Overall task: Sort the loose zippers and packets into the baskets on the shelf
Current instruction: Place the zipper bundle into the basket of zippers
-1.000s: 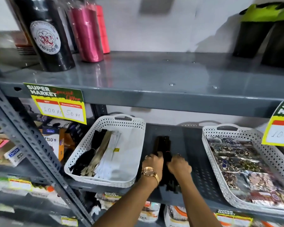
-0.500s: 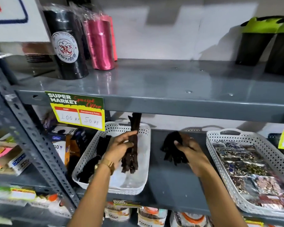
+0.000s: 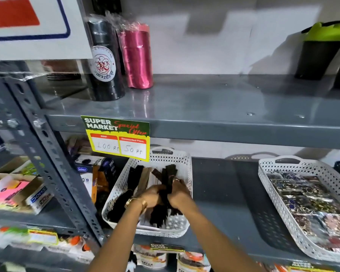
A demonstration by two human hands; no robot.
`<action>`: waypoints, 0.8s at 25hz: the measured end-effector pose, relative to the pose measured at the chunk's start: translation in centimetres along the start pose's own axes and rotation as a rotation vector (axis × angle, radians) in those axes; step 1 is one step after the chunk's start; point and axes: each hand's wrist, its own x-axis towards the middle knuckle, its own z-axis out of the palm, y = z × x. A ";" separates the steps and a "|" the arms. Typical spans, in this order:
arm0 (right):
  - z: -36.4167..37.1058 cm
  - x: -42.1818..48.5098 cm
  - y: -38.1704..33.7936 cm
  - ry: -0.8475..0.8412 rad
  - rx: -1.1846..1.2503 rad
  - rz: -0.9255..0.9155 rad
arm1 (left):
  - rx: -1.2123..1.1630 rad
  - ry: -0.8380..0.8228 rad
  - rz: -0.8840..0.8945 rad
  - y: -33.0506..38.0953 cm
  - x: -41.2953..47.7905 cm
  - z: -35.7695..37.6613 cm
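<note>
Both hands sit over the white basket on the lower shelf, approx. centre of view. Left hand and right hand are pressed side by side, each closed around the same bundle of dark zippers; the bundle's top ends fan out at 12 o'clock from the hands, its bottom ends hang at 6 o'clock, inside the basket. Gold watch on left wrist, ring on a right finger.

More dark and tan zippers lie in the basket at 10 o'clock from the hands. Second white basket sits at 3 o'clock, well apart, full of shiny packets. Bare shelf between the two baskets.

Price tag w/ "100 Rs / 50 Rs" hangs from the upper shelf edge at 11 o'clock. Above it stand a black roll and a pink roll, touching or nearly so. Boxes at 9 o'clock, left of the zipper basket; pic is blurred there.
</note>
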 end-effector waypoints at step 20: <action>3.7 -3.3 0.7 -0.095 -0.406 0.180 | 0.464 -0.015 0.212 -2.4 1.1 1.5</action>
